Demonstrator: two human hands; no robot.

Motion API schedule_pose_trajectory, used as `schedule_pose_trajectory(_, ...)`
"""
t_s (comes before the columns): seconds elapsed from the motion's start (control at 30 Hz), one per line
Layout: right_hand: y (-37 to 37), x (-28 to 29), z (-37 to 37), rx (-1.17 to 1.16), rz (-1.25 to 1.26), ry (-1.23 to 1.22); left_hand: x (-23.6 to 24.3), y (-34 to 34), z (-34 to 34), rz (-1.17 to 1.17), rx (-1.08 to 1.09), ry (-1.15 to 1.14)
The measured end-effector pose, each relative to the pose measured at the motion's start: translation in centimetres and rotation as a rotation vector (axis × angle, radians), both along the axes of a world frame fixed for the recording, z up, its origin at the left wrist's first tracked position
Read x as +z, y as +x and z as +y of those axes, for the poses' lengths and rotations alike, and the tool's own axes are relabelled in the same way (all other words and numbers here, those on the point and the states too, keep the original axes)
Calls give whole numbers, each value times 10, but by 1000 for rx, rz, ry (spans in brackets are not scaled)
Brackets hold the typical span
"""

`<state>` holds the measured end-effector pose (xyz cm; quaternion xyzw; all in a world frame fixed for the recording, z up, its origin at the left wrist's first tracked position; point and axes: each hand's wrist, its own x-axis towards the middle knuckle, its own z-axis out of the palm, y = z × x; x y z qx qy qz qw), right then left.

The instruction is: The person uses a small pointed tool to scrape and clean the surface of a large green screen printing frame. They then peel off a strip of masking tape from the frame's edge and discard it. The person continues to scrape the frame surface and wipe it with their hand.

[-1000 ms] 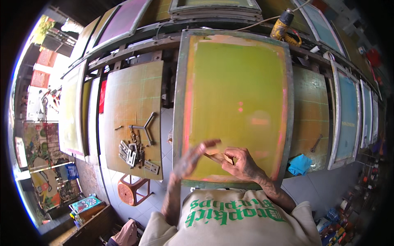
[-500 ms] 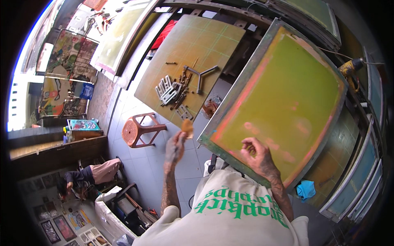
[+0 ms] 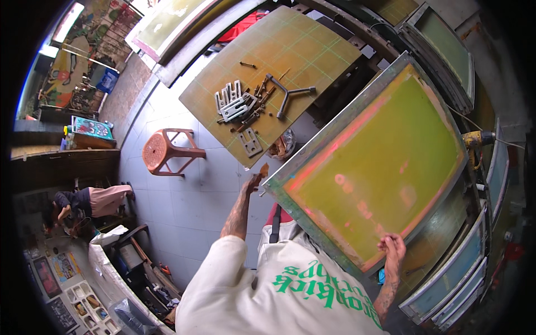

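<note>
A large silkscreen frame point(image 3: 385, 162) with yellow-green mesh and pink stains stands tilted before me. My left hand point(image 3: 255, 181) is by its left corner, closed on a small, thin brown-orange piece point(image 3: 264, 170), perhaps a strip of tape. My right hand point(image 3: 393, 247) is over the frame's near right edge, its fingers curled together; anything they pinch is too small to make out. Beyond my left hand is a yellowish board point(image 3: 301, 53) bearing a Y-shaped socket wrench point(image 3: 286, 96), slotted metal plates point(image 3: 235, 109) and several bolts point(image 3: 259, 100).
A brown plastic stool point(image 3: 167, 151) stands on the tiled floor at left. Beneath the board's corner sits a clear bag point(image 3: 283, 144) of brown scraps. A yellow power tool point(image 3: 475, 138) and more screens point(image 3: 446, 279) are at right. Another person point(image 3: 92, 202) bends at far left.
My right hand has moved from above the mesh to the frame's near right edge. My left hand, still with the brown piece, has come closer to the frame's left corner. The view has shifted.
</note>
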<state>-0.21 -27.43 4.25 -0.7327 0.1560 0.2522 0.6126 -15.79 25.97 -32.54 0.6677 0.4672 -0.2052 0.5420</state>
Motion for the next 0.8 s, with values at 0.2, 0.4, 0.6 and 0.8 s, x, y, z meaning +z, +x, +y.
schedule_pose_trajectory(0.2, -45, 16, -94, -303, 58, -68, -40, 115, -12, -37, 17, 16)
schedule_pose_trajectory(0.4, -88, 16, -122, -516, 146, -32, -41, 139, -11, -67, 84, -10)
schedule_pose_trajectory(0.6, -102, -7, -115, -572, 184, -31, -8, 125, -15, -261, 213, -111)
schedule_pose_trajectory(0.8, -110, -43, -122, -563, 111, -118, 57, 69, -23, -355, 498, -399)
